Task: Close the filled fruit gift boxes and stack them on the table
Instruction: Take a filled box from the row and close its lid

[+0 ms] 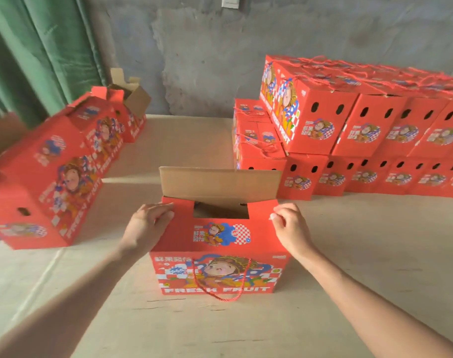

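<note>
Lower centre on the table (pixel 362 254), the gift box (pixel 217 276) is half closed: left hand (pixel 148 223) and right hand (pixel 287 226) pinch the corners of its front flap (pixel 179 233). Next, the upright back flap (pixel 220 183) likely folds down.

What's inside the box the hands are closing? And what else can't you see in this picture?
Head view, box: its contents are hidden by the red front flap and brown back flap; the cutout shows only dark.
Head view, stack of closed boxes: cut off by the right edge, so uncountable.
Head view, row of boxes at left: blurred, cut off by the left edge.
</note>
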Demonstrator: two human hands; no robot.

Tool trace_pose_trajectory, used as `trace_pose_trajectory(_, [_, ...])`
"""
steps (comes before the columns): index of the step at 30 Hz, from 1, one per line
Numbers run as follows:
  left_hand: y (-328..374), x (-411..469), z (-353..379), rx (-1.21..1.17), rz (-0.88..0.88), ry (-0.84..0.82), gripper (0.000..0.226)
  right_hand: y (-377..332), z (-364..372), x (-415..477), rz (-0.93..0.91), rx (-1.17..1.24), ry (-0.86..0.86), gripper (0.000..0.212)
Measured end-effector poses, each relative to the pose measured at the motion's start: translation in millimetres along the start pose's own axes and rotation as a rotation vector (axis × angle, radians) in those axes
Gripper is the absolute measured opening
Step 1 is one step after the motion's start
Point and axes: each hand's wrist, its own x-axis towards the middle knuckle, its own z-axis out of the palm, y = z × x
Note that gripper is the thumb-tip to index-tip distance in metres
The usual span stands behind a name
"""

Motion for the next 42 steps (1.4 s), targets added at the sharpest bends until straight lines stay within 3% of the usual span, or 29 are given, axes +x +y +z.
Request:
trace_pose_trajectory(5, [-3.6,-2.6,5.4,-0.041,0.014,0.064,0.005,-1.8,1.8,-1.6,0.067,0.075,0.023,0.015])
trace_pose_trajectory(10, [1.1,3.0,5.0,0.213,0.055,-0.05,0.018,-4.9,0.6,0.7,0.025,-0.004,-0.03,0.022])
trace_pose_trajectory(12, [6.1,7.5,-5.8,0.358,0.177,-0.084,0.022,-5.6,-4.7,6.8,0.008,-0.029,-0.015,0.039])
trace_pose_trajectory(16, [26.8,21.1,-26.0,0.274,0.279,0.044,0.039,-20.4,-18.8,28.0,0.02,0.072,-0.092,0.105])
trace_pose_trajectory(18, [34.0,27.9,-28.9,0.347,0.34,-0.006,0.043,-27.1,-22.9,36.9,-0.017,0.073,-0.143,0.113])
trace_pose_trajectory(21, [38.0,26.4,-21.5,0.344,0.435,-0.217,0.032,-29.1,-24.6,38.7,-0.053,0.096,-0.119,0.084])
trace_pose_trajectory(24, [35.9,11.4,-10.6,0.162,0.475,-0.171,0.036,-23.8,-22.5,30.9,-0.096,0.129,0.039,0.037])
trace_pose_trajectory(27, [30.6,-6.7,4.2,0.116,0.538,-0.111,0.034,-15.9,-16.3,21.1,-0.115,0.203,0.077,0.012])
trace_pose_trajectory(32, [30.4,-3.7,7.9,0.076,0.435,-0.141,0.023,-13.6,-9.9,18.0,-0.179,0.135,0.095,0.02])
trace_pose_trajectory(38, [29.8,-4.8,0.7,0.212,0.679,0.17,0.027,3.3,-10.7,3.5,-0.28,-0.051,-0.067,0.021])
trace_pose_trajectory(40, [31.6,14.8,1.4,0.333,0.552,0.052,0.055,4.5,-13.8,5.4,-0.29,-0.063,-0.115,0.023])
trace_pose_trajectory(42, [28.1,39.2,-0.4,0.518,0.351,-0.256,0.089,6.5,-19.9,15.0,-0.302,-0.139,-0.22,0.031])
